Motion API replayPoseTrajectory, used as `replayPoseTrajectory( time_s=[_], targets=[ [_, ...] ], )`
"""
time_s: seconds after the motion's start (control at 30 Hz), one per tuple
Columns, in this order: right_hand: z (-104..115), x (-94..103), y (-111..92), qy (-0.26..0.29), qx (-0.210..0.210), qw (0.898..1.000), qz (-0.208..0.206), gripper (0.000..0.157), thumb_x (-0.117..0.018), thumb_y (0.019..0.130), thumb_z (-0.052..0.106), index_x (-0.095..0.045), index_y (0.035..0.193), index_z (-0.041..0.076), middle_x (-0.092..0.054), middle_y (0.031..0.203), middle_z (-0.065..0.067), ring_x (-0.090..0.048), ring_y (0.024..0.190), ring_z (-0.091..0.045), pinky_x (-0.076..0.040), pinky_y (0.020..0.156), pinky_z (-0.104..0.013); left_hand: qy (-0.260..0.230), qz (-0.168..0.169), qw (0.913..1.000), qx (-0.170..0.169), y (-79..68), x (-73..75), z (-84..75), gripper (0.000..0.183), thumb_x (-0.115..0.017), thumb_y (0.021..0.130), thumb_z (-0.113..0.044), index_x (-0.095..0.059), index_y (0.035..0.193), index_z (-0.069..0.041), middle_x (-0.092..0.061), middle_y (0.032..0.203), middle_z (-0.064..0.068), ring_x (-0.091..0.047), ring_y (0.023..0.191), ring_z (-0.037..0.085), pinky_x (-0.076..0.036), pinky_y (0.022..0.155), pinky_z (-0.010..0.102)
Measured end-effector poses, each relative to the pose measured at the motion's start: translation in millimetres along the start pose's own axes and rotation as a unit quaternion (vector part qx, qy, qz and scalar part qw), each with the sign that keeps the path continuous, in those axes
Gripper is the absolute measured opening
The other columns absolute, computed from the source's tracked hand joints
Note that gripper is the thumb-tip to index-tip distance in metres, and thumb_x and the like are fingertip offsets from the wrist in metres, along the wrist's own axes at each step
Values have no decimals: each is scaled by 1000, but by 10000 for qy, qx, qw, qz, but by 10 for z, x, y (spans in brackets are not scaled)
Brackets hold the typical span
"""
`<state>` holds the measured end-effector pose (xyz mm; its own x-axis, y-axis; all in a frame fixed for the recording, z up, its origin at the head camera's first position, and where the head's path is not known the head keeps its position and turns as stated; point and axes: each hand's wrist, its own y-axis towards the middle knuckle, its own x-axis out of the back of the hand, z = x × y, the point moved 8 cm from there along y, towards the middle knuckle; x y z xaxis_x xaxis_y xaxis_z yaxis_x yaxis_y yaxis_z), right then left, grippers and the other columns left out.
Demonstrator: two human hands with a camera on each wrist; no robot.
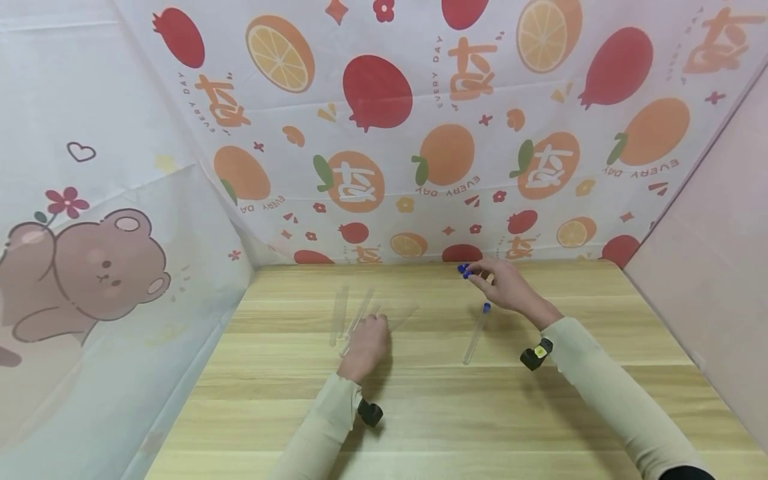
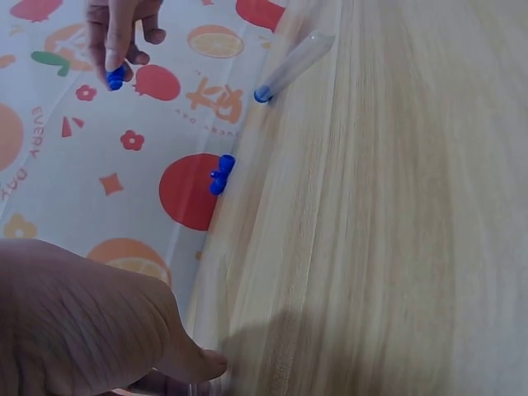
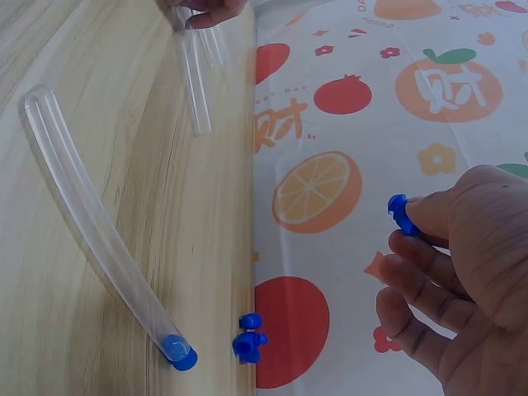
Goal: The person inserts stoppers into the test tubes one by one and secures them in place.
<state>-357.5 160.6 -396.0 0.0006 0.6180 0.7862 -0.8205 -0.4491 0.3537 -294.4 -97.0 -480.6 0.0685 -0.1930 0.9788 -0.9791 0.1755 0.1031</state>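
Note:
My right hand [image 1: 507, 287] pinches a small blue stopper [image 3: 402, 214] between thumb and fingertips, above the far edge of the table. More blue stoppers [image 3: 249, 338] lie in a small cluster below it. Nearer me, a clear test tube [image 1: 476, 339] with a blue stopper in its end lies on the wood. At the left, my left hand [image 1: 366, 343] is down among several clear, unstoppered test tubes [image 1: 340, 313], its curled fingers and thumb seeming to grip one. The hand covers much of that tube. In the left wrist view, the left thumb [image 2: 194, 359] points down beside faint clear plastic.
The wood-grain table [image 1: 432, 420] meets a fruit-printed cloth wall [image 1: 384, 167] at its far edge. A bear-printed sheet [image 1: 108, 267] hangs on the left, and a plain pale wall [image 1: 714, 267] stands on the right.

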Motion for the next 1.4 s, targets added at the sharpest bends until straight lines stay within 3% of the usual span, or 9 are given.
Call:
replayPoseTrajectory(
  time_s=[0.2,0.43,0.73,0.93,1.13,1.4],
  targets=[
    [-4,25,-27,31,-90,10000,21,20,-66,99,15,-72,115,6,-74,104,-7,-67,92,-22,-56,73,-31,226,7,9995,-213,-8,-6,-65,13,-64,87,1,-66,100,4,-65,92,17,-65,83,31,-58,76,42],
    [-13,55,-39,66,-177,9998,14,20,-66,98,15,-73,115,6,-74,103,-7,-67,92,-21,-57,74,-31,249,62,9994,-222,-4,-9,-90,13,-64,86,2,-66,98,4,-64,96,18,-63,82,30,-57,75,41],
    [-91,69,-47,84,-309,9995,14,23,-65,99,16,-72,118,5,-74,103,-7,-66,93,-22,-56,73,-30,313,-202,9984,-416,-25,53,-120,14,-67,83,7,-66,96,3,-59,94,13,-57,72,24,-55,64,36],
    [-102,89,-83,169,-374,9992,17,24,-64,100,15,-71,120,6,-75,106,-8,-66,95,-22,-57,76,-33,61,-268,9976,-629,-49,103,-151,19,-72,79,10,-69,96,2,-65,105,15,-59,75,21,-55,65,29],
    [-143,105,-125,171,-425,9989,-13,23,-63,101,16,-71,121,7,-75,111,-10,-67,97,-24,-57,77,-34,-302,-315,9967,-679,-57,172,-157,31,-74,71,10,-68,100,1,-64,116,16,-66,84,25,-59,69,31],
    [-257,146,-182,142,-720,9973,-13,24,-60,103,18,-71,120,6,-75,110,-10,-68,95,-25,-53,66,-29,-666,-403,9942,-745,-64,236,-153,40,-72,73,12,-68,111,1,-62,126,15,-66,84,23,-56,64,27]
  ],
)
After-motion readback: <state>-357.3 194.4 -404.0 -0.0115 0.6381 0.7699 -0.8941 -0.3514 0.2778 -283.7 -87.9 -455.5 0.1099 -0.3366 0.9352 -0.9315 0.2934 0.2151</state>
